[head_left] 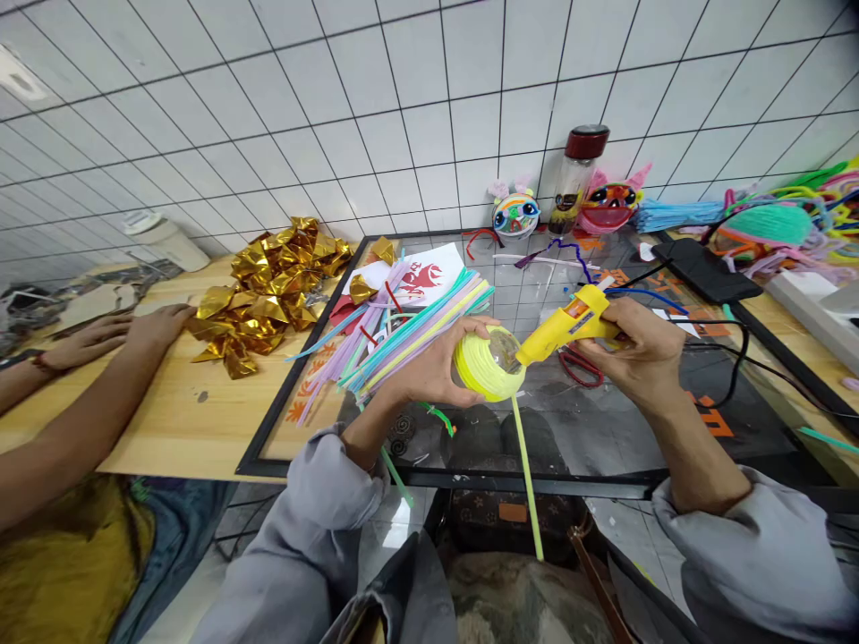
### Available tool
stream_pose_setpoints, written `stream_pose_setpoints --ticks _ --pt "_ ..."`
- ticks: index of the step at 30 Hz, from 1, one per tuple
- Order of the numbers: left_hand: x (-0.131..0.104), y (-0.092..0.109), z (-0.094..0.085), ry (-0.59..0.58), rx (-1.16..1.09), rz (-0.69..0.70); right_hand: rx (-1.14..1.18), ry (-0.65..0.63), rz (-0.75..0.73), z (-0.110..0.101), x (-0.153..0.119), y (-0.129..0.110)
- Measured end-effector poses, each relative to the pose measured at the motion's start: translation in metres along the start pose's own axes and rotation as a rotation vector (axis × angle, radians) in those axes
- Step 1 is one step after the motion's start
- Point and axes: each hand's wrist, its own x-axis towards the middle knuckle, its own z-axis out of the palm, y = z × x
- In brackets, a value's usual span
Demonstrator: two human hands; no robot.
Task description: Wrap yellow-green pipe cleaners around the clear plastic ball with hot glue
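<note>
My left hand point(443, 362) is wrapped round a small clear ball point(495, 380) whose outside is coiled with yellow pipe cleaner. Part of its see-through surface still shows at the upper right. From the ball a loose yellow pipe cleaner point(527, 474) hangs down past the table's front edge. In my right hand point(634, 349) is a yellow hot glue gun point(567, 326), gripped by its handle. Its nozzle points left and meets the ball's bare part, or nearly so; I cannot tell if they touch. Beside my left wrist lies a bundle of pastel pipe cleaners point(422, 331).
Gold foil pieces point(268, 286) are heaped on the left, near another person's arms point(100, 394). At the wall stand a lidded bottle point(575, 183) and two decorated animal-face balls point(515, 213). Black cables point(744, 358) run across the right side, by a black pouch point(704, 268).
</note>
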Motion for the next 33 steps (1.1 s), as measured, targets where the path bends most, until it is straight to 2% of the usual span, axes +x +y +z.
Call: stream_pose_setpoints --ticks 6,16,28,30,33 --pt "0.0 0.004 0.0 -0.007 0.016 -0.036 -0.025 0.05 -0.01 0.005 -0.001 -0.005" --pt "0.0 0.004 0.0 -0.018 0.036 -0.002 -0.118 0.133 0.024 0.013 -0.001 -0.009" --pt "0.002 0.008 0.002 -0.019 0.045 -0.007 -0.174 0.122 0.132 0.019 -0.002 -0.013" --pt "0.002 0.007 0.002 -0.021 0.05 -0.011 -0.153 0.124 0.188 0.021 -0.001 -0.013" --pt "0.002 0.006 0.002 -0.016 0.051 -0.012 -0.133 0.095 0.399 0.019 0.001 -0.006"
